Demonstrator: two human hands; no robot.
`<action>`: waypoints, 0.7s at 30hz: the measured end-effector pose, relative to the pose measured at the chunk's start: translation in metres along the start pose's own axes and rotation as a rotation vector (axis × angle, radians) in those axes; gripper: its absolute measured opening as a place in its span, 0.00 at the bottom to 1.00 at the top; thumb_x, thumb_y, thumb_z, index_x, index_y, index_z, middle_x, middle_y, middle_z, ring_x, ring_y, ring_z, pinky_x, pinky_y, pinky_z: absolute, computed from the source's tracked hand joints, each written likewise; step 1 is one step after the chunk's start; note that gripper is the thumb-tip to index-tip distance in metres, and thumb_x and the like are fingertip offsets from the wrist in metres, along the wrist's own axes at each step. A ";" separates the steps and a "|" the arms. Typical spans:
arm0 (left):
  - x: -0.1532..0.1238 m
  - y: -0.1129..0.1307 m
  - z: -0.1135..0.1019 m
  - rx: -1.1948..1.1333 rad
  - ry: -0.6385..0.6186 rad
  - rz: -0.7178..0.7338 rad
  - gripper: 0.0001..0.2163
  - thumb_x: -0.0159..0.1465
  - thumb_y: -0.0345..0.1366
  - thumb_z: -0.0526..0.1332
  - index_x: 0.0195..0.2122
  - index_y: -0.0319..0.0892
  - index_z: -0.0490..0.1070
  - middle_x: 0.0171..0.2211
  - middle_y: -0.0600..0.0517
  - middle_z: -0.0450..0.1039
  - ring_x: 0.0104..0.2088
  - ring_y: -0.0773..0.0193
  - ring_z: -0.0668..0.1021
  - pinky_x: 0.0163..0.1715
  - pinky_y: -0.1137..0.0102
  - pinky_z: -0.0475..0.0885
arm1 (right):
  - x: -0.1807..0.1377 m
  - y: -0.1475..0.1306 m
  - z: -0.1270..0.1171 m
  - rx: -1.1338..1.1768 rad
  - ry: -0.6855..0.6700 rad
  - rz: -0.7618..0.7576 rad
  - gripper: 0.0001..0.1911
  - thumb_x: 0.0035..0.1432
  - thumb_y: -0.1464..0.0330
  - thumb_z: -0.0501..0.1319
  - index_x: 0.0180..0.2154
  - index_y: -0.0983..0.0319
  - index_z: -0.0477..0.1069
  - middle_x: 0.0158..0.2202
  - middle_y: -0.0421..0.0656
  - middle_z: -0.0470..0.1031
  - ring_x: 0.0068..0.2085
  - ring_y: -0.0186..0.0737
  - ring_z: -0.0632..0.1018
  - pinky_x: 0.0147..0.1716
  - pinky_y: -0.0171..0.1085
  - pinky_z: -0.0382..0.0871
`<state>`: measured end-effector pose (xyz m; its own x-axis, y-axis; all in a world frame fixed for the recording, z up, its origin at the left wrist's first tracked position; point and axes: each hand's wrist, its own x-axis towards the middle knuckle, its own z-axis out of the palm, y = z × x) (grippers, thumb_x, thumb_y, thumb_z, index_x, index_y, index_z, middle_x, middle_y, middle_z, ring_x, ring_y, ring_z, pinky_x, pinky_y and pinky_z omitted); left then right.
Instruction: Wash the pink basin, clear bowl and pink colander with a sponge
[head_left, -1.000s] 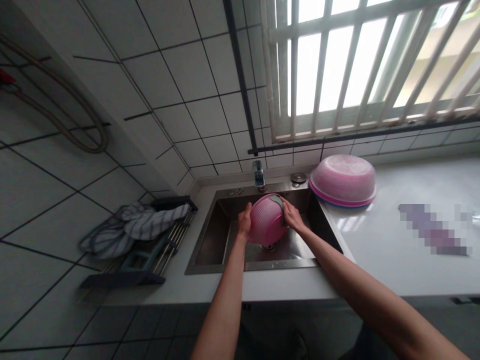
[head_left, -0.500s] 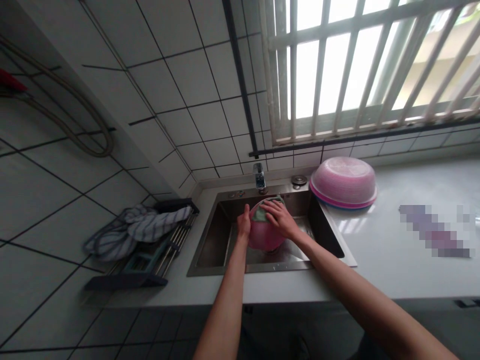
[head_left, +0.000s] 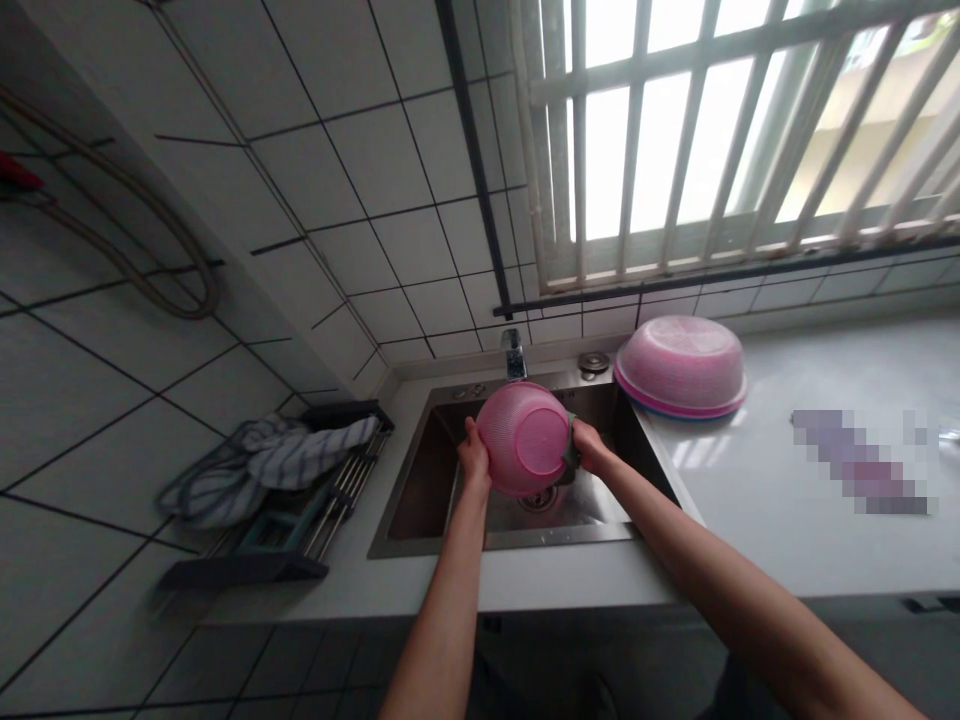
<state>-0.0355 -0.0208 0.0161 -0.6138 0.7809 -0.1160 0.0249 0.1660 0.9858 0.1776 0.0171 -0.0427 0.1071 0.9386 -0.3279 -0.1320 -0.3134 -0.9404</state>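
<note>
Now left hand (head_left: 474,462) grips the colander (head_left: 523,437) over the sink (head_left: 405,545), right hand (head_left: 589,447) pinches a cloth (head_left: 571,455); tap (head_left: 513,352) just behind, basins (head_left: 681,365) by the sink's far right corner.

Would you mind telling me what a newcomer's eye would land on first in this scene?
First comes the pink colander, held bottom toward the camera over the steel sink. It sits between the left hand and the right hand, which presses a green cloth to its side. Next is the upturned pink basin on the white counter to the right, under the bright barred window.
</note>
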 end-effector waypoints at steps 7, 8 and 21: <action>-0.004 -0.003 0.008 0.279 -0.111 0.210 0.34 0.61 0.71 0.56 0.16 0.44 0.68 0.17 0.47 0.65 0.26 0.56 0.72 0.26 0.66 0.56 | -0.018 -0.021 -0.006 -0.444 -0.153 -0.690 0.23 0.71 0.59 0.51 0.58 0.56 0.77 0.63 0.46 0.76 0.65 0.49 0.74 0.66 0.50 0.65; -0.003 -0.003 0.008 0.319 -0.131 0.219 0.33 0.61 0.70 0.58 0.16 0.44 0.69 0.16 0.47 0.65 0.26 0.55 0.73 0.27 0.66 0.56 | -0.025 -0.023 -0.001 -0.522 -0.238 -0.800 0.21 0.71 0.61 0.53 0.58 0.55 0.77 0.65 0.46 0.74 0.67 0.49 0.71 0.68 0.52 0.61; 0.007 -0.010 -0.007 -0.040 -0.208 -0.137 0.35 0.51 0.74 0.63 0.28 0.41 0.78 0.26 0.44 0.79 0.29 0.54 0.81 0.28 0.65 0.73 | -0.092 -0.036 0.030 -0.994 -0.633 -1.378 0.18 0.64 0.67 0.66 0.55 0.48 0.80 0.66 0.37 0.73 0.75 0.51 0.58 0.75 0.61 0.41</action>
<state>-0.0457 -0.0216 0.0064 -0.4332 0.8609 -0.2667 -0.0811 0.2575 0.9629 0.1434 -0.0537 0.0236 -0.7628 0.4045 0.5045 0.3161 0.9139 -0.2547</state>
